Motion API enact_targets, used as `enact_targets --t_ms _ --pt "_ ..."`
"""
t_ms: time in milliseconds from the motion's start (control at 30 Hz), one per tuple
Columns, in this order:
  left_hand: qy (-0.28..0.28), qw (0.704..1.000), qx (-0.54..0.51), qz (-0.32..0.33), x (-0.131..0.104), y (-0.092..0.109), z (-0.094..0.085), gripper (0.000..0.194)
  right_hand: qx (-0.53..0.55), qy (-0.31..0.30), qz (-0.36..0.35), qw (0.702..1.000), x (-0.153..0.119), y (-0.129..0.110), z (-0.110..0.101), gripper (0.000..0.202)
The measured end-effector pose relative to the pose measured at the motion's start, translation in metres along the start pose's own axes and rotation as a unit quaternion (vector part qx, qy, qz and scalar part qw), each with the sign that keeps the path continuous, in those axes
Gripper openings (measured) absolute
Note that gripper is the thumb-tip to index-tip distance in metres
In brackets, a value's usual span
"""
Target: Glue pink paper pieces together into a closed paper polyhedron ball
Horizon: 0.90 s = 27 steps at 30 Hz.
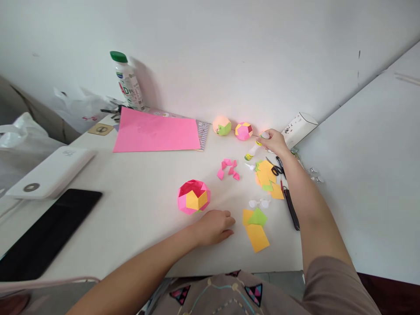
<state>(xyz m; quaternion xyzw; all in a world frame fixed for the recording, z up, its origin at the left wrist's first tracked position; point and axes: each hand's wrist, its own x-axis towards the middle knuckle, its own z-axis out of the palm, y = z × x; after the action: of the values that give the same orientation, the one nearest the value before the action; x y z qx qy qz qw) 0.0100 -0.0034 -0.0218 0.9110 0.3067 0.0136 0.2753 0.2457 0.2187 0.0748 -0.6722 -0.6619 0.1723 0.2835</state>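
Observation:
Near the wall, my right hand (273, 141) is closed on a small white glue bottle (254, 149) with a yellow-green label, tilted with its lower end over the table. My left hand (215, 227) rests on the table with its fingers loosely curled and nothing visible in them. Just above it sits a pink and yellow paper ball (193, 197), open at the top. Small folded pink pieces (229, 169) lie between the ball and the bottle. A white nozzle cap (250, 166) is beside orange and green paper pieces (266, 173).
Two finished paper balls (243, 131) stand by the wall, left of a white box (300, 129). Black scissors (277, 170) and a black-handled tool (291, 210) lie at right. Pink sheets (157, 133), a bottle (129, 85), a power bank (49, 171) and a phone (49, 234) occupy the left.

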Motion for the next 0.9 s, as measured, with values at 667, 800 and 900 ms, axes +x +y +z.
enact_targets --t_ms 667,800,900 --pt "-0.012 1.0 0.006 -0.004 0.0 0.001 -0.002 0.016 0.025 -0.017 -0.014 0.999 0.002 0.006 0.001 0.029" --pt "-0.006 1.0 0.007 -0.002 -0.001 0.001 -0.002 0.015 0.067 -0.028 -0.015 0.997 0.008 0.019 0.008 0.032" --pt "-0.01 1.0 0.004 -0.004 -0.001 0.001 -0.002 0.015 0.094 -0.032 -0.001 0.995 0.009 0.025 0.013 0.035"
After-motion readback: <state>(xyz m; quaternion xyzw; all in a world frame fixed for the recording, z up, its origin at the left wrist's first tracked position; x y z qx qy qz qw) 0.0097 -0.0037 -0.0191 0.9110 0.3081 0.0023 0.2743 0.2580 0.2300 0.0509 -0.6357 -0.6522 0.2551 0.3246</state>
